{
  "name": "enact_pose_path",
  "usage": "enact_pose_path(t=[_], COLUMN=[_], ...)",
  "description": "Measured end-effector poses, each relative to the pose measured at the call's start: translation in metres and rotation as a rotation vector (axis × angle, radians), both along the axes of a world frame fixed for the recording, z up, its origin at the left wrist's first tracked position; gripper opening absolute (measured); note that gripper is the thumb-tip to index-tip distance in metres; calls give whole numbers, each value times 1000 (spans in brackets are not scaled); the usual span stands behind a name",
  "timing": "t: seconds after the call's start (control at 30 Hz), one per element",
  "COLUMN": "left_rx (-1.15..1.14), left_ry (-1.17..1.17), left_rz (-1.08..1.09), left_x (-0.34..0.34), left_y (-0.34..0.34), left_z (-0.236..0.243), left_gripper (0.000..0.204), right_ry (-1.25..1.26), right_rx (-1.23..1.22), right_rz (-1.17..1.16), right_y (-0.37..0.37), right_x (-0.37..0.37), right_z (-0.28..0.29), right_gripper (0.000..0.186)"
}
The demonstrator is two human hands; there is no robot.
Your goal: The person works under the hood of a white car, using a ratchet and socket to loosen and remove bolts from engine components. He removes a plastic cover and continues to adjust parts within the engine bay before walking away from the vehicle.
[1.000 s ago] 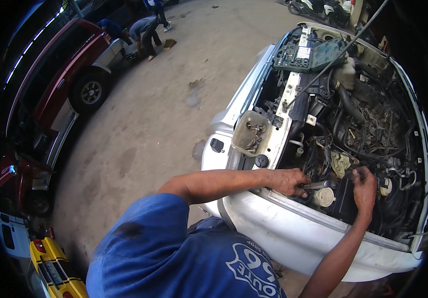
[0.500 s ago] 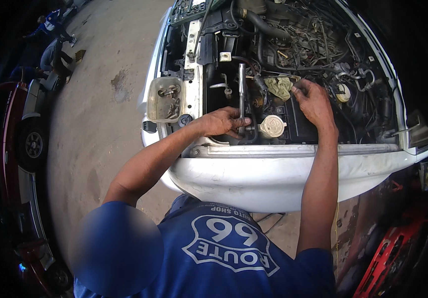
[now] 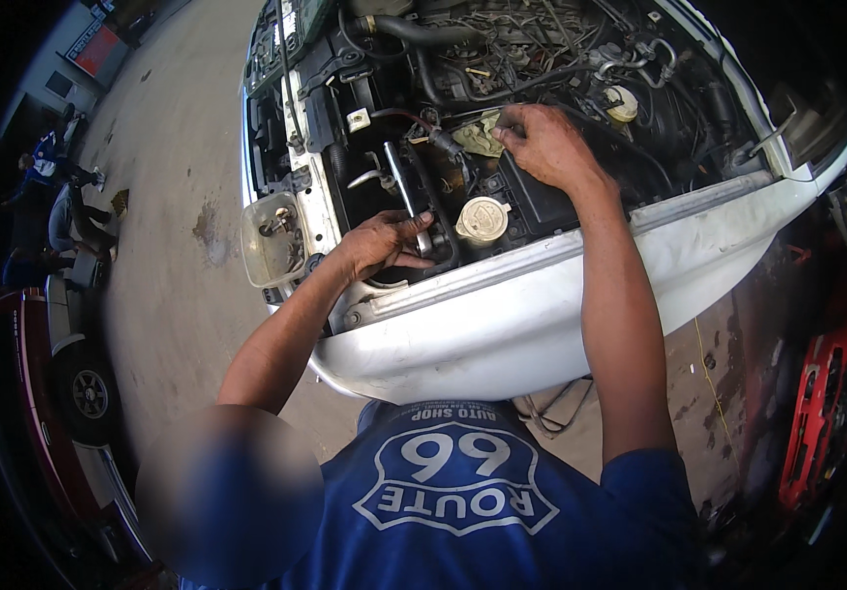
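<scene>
I lean over the open engine bay of a white car (image 3: 502, 324). My left hand (image 3: 381, 246) is closed around the lower end of a silver metal tool (image 3: 399, 187) that stands upright among the dark parts, just left of a round cream cap (image 3: 483, 218). My right hand (image 3: 542, 143) reaches deeper into the bay. Its fingers curl down onto dark parts beside a pale greenish piece (image 3: 478, 138); what they hold, if anything, is hidden.
A loose clear headlight (image 3: 271, 236) hangs at the car's left corner. A white reservoir cap (image 3: 622, 103) sits further back. A dark red car (image 3: 40, 393) stands at left, people crouch at far left (image 3: 60, 197), and red parts (image 3: 817, 413) lie at right.
The view has swung so the engine bay fills the upper middle. My left hand has taken hold of the silver tool, and my right hand has moved deeper into the bay.
</scene>
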State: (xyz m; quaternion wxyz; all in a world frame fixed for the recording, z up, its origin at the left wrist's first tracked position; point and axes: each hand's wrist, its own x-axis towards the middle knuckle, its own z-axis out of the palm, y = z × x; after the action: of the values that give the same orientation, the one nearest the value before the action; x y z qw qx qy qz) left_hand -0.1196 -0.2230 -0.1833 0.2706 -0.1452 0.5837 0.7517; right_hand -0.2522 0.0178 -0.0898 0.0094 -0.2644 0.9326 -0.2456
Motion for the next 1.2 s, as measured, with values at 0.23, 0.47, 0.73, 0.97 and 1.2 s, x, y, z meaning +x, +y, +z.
enact_pose_path(t=[0.23, 0.47, 0.73, 0.97, 1.2], left_rx=[-479, -186, -15, -792, -83], left_ry=[406, 333, 136, 858, 164], left_rz=[-238, -129, -33, -417, -7], left_x=[11, 0, 4, 13, -1], left_y=[2, -5, -2, 1, 4], left_z=[-7, -21, -22, -24, -29], left_gripper=[50, 45, 52, 54, 69], right_ry=[-15, 54, 53, 48, 23], right_rx=[-52, -58, -79, -59, -36], right_rz=[12, 13, 121, 104, 90], right_y=[4, -1, -15, -12, -13], right_x=[1, 2, 13, 7, 10], right_z=[3, 3, 12, 6, 10], right_gripper=[34, 30, 18, 19, 20])
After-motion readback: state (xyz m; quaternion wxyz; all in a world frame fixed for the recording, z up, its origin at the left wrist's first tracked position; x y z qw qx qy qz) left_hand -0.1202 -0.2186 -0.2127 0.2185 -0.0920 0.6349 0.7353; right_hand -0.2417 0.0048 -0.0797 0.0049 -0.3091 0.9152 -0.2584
